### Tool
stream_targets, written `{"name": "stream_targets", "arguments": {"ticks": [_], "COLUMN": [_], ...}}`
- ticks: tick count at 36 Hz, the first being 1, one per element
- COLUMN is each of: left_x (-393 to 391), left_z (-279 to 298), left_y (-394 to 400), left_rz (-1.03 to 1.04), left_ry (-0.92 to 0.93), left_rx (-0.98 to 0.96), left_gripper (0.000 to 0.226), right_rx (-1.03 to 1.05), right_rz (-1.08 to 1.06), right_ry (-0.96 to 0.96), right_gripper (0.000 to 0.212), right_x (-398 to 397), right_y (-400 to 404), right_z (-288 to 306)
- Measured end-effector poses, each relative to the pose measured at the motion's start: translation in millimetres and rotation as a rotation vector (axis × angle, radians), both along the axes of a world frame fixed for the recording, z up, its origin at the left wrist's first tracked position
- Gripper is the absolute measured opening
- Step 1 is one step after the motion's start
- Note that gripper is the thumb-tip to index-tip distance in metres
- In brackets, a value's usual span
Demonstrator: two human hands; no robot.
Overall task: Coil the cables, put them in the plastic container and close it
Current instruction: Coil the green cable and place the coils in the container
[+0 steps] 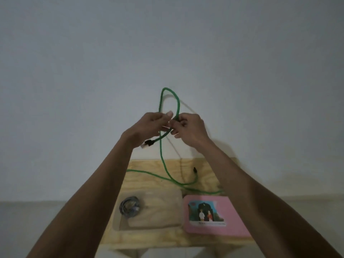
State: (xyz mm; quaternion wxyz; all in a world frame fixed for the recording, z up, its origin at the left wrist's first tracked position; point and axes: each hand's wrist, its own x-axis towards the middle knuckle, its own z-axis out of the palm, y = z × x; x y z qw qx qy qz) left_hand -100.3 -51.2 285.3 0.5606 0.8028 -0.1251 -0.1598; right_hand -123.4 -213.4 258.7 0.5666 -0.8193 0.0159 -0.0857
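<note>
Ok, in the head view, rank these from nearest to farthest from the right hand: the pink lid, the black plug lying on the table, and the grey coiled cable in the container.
1. Black plug: on the wooden table, below the right hand.
2. Pink lid: lower right on the table.
3. Grey coiled cable: lower left, inside the clear container.

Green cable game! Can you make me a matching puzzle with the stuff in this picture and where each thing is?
Things:
1. green cable
2. grey cable
3. pink lid
4. container

Places:
A. coiled inside the container
B. held up in both hands
C. on the table, left of the lid
D. on the table, at the right

Pairs: 1-B, 2-A, 3-D, 4-C
</note>
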Motion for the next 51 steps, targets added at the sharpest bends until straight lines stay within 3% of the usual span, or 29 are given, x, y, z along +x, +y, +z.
{"name": "stream_targets", "arguments": {"ticks": [2, 8, 11, 15, 17, 20, 22, 26, 30, 36, 38, 41, 44, 51], "left_x": [-13, -32, -35, -32, -32, -32, -33, -39, -39, -33, -31, -20, -5, 17], "left_z": [-12, -21, -8, 4, 10, 20, 26, 43, 55, 69, 78, 90, 95, 82], "left_y": [-2, -10, -16, -21, -26, -35, -38, -36, -31, -49, -56, -64, -65, -65], "left_rz": [-0.05, 0.082, 0.011, 0.056, 0.108, 0.183, 0.175, 0.086, -0.048, -0.079, -0.069, 0.01, 0.073, 0.108], "left_ry": [0.015, -0.022, -0.072, -0.32, -0.374, -0.399, -0.326, -0.072, 0.04, -0.001, -0.04, -0.142, -0.195, -0.434], "left_rx": [0.051, 0.01, 0.175, 0.548, 0.565, 0.514, 0.457, 0.148, -0.415, -0.767, -0.807, -0.851, -0.892, -0.577], "left_gripper": [0.043, 0.038, 0.034, 0.02, 0.015, 0.018, 0.025, 0.034, 0.029, 0.027, 0.026, 0.024, 0.021, 0.02], "right_rx": [0.021, 0.097, 0.066, 0.077, 0.051, -0.025, -0.032, 0.007, 0.223, 0.142, 0.136, 0.095, 0.172, 0.116], "right_rz": [-0.004, 0.031, 0.148, 0.177, 0.187, 0.192, 0.218, 0.36, 0.483, 0.346, 0.378, 0.376, 0.387, 0.342], "right_ry": [-0.021, -0.046, -0.007, -0.001, -0.022, -0.085, -0.11, -0.086, 0.03, -0.036, -0.019, -0.066, -0.064, -0.042], "right_gripper": [0.013, 0.015, 0.021, 0.039, 0.054, 0.066, 0.051, 0.015, 0.027, 0.034, 0.03, 0.007, 0.014, 0.016], "right_x": [5, 19, 22, 27, 30, 33, 34, 33, 29, 17, 16, 10, 3, -3], "right_y": [-7, -20, -20, -14, -11, -10, -11, -17, -29, -21, -17, -19, -16, -23], "right_z": [7, 26, 38, 53, 59, 66, 71, 73, 70, 74, 67, 52, 46, 46]}}
